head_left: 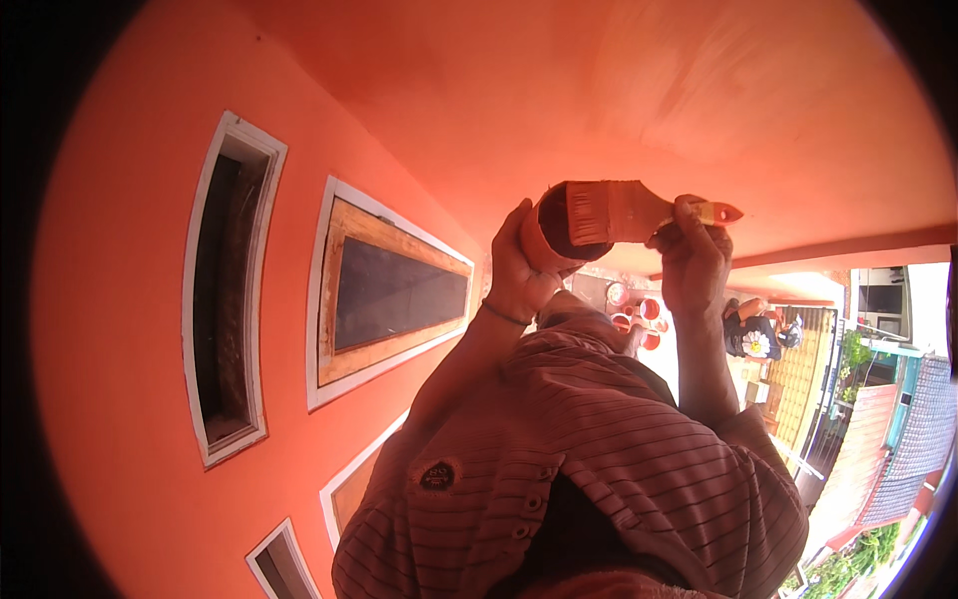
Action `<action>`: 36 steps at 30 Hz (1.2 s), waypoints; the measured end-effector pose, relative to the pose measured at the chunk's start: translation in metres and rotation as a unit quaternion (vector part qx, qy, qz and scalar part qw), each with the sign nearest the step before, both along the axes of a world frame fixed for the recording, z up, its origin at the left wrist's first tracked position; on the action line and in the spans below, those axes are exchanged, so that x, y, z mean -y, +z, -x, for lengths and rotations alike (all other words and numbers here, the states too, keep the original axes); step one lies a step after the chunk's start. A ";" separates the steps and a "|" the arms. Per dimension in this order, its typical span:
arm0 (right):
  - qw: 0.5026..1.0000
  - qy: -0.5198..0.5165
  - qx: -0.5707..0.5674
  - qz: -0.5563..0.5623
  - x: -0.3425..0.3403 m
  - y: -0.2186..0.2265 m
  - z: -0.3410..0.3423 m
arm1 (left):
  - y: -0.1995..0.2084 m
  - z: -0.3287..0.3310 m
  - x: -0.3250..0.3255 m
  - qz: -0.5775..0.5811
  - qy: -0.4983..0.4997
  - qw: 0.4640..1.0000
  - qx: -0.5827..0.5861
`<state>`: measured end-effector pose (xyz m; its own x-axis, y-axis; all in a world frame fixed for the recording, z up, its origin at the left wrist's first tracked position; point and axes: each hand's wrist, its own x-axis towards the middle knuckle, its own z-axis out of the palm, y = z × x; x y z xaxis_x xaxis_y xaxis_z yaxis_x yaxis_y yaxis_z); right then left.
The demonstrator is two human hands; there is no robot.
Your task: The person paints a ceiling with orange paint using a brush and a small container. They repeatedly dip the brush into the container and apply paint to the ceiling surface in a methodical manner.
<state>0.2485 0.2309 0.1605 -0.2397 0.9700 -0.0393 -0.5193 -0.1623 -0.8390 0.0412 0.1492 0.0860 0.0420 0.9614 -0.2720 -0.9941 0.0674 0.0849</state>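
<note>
- Up under the orange ceiling (639,90), both hands are raised above the striped shirt (589,449) of the person painting.
- Right hand (694,255) is closed around the wooden handle of a wide paintbrush (624,212), whose bristles point toward the left hand.
- Left hand (524,265) is curled around a small dark pot (564,222), held just below the ceiling; the brush tip touches or sits at the pot's mouth, and I cannot tell whether it is dipped inside.
- Paintbrush and pot are both just below the ceiling, neither touching it.
- Progress, as I judge it: the ceiling looks covered in orange almost everywhere in view, though paler, streaky patches show to the right of the brush, which suggests thin coverage or wet paint there. The wall (120,299) meeting the ceiling on the left is already the same orange.
- Left to do, by my reading: evening out those lighter streaks; the window frames (329,299) remain white and bare wood.
- Count: one paintbrush, one pot, two hands, one wristband (502,314) on the left wrist.
- Count of window openings in the wall: four, two full and two partly cut off below.
- Far below the ceiling, another person (755,334) crouches beside several round orange-topped tins (639,309); about four show, not sharply.
</note>
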 end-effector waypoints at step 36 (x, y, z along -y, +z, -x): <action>0.634 -0.504 -0.377 -0.449 -0.302 0.338 -0.103 | -0.022 0.012 0.046 0.045 -0.058 0.994 0.079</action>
